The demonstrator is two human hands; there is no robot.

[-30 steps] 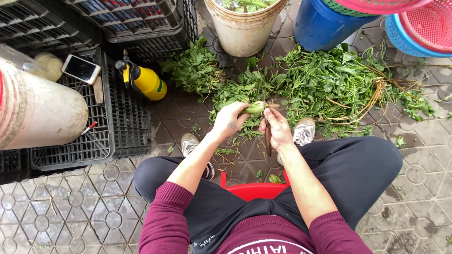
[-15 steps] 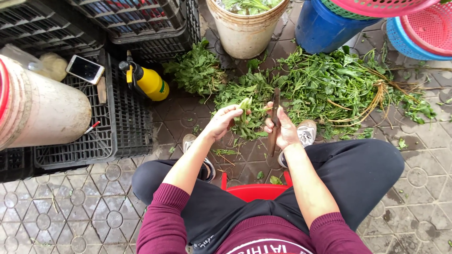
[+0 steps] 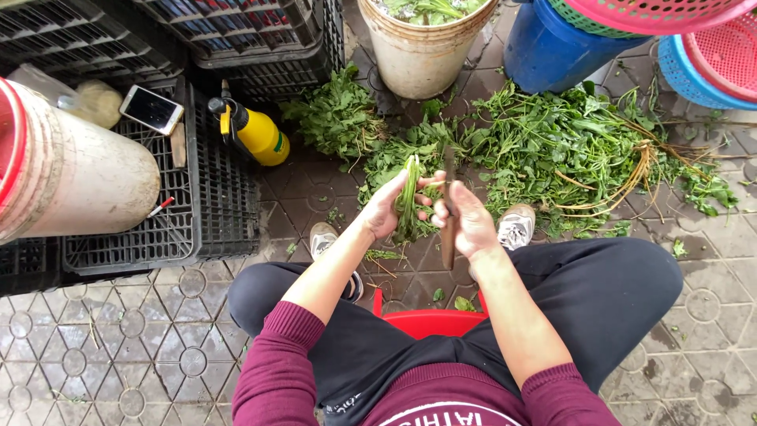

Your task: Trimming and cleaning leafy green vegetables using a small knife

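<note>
**Stems in hand, knife alongside**

While the person sits on a low red plastic stool (image 3: 430,322), the head view shows the left hand (image 3: 388,211) curled around a slim bunch of green stems (image 3: 408,197), fingers closed on it and the bunch standing nearly upright in front of the knees. Just beside it, the right hand (image 3: 471,221) grips a dark-handled knife (image 3: 449,207), fingers wrapped round the handle and the blade pointing away from the body, close against the stems. Both hands hang above bare patterned paving tiles (image 3: 95,355), between two grey sneakers (image 3: 516,226).

Ahead of the hands lies a wide heap of loose leafy greens (image 3: 568,150), reaching from the middle to the right edge. Behind it stand a cream plastic bucket (image 3: 426,55) and a blue plastic barrel (image 3: 552,47). Black plastic crates (image 3: 213,189) close off the left side, with a yellow spray bottle (image 3: 256,134) just beside them and a white smartphone (image 3: 152,109) lying on top. Open floor remains to the lower left and lower right of the legs.
</note>
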